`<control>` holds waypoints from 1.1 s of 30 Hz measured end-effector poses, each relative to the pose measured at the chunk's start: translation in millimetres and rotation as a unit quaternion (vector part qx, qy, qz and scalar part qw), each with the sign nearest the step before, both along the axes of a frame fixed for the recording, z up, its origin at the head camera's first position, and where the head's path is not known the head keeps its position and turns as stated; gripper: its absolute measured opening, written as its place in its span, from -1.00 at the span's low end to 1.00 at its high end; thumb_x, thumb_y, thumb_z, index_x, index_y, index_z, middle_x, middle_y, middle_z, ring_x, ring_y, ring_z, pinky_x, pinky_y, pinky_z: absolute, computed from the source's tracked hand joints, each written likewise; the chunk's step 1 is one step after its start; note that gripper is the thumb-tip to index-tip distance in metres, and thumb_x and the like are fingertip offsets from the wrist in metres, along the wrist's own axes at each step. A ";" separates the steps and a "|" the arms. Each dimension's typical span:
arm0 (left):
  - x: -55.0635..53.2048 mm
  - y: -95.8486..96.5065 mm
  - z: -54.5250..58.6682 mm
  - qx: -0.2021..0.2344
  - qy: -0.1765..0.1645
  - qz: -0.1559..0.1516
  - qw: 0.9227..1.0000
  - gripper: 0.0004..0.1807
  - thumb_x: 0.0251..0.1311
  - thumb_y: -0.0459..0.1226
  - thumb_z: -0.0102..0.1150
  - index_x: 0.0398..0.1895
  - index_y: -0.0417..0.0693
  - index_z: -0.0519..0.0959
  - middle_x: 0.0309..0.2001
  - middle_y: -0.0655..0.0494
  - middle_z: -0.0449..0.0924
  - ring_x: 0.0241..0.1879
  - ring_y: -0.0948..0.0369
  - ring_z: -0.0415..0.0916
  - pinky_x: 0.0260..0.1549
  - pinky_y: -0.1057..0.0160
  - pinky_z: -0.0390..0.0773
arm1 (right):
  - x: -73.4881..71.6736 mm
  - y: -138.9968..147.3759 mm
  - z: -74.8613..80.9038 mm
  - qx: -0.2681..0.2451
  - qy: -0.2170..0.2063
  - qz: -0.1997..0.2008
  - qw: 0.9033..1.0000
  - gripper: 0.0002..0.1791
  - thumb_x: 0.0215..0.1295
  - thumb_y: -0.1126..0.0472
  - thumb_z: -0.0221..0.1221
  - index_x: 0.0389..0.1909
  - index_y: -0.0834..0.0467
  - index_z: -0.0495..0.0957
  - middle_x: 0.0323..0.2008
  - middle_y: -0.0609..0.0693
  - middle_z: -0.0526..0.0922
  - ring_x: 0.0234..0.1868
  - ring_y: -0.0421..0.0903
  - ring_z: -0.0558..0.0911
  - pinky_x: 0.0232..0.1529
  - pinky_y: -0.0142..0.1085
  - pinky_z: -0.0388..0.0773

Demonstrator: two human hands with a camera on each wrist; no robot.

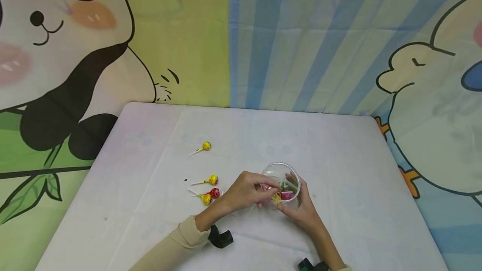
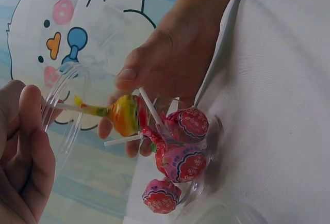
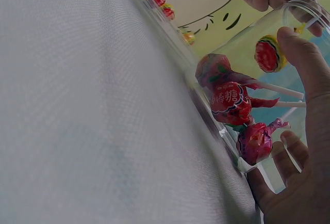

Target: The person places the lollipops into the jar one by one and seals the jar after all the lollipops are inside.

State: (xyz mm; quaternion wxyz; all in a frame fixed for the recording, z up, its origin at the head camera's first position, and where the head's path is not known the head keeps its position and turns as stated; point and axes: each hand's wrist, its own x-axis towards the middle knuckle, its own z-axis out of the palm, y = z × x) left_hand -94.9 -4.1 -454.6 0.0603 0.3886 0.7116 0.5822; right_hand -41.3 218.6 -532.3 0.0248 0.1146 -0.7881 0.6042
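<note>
A clear plastic cup (image 1: 280,164) stands on the table with several pink and red lollipops (image 2: 183,163) in its bottom. My right hand (image 1: 304,210) holds the cup from the right side, thumb and fingers spread around its wall. With its fingertips at the cup's mouth, my left hand (image 1: 244,193) pinches the white stick of a yellow lollipop (image 2: 124,116). That candy hangs head-down inside the cup, just above the others, and its red-and-yellow wrapper (image 3: 268,53) shows through the wall in the right wrist view.
Left of the cup lie a yellow lollipop (image 1: 206,146), farthest back, another yellow one (image 1: 213,179), and a red one (image 1: 215,193) touching a third yellow one (image 1: 206,199). A clear curved plastic edge (image 2: 221,213) shows low in the left wrist view. White cloth (image 1: 339,158) covers the table.
</note>
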 end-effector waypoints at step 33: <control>-3.1 -4.4 0.5 0.022 0.013 -0.003 1.000 -0.86 0.26 -0.35 0.19 -0.15 -0.09 0.65 -0.29 0.06 0.66 -0.67 0.48 0.45 -0.67 0.49 0.47 | 1.3 -1.8 4.2 0.017 -0.022 -0.013 1.000 0.11 -0.07 0.39 0.43 0.48 0.00 0.00 0.40 0.21 0.24 0.43 0.03 0.22 0.28 -0.73 0.01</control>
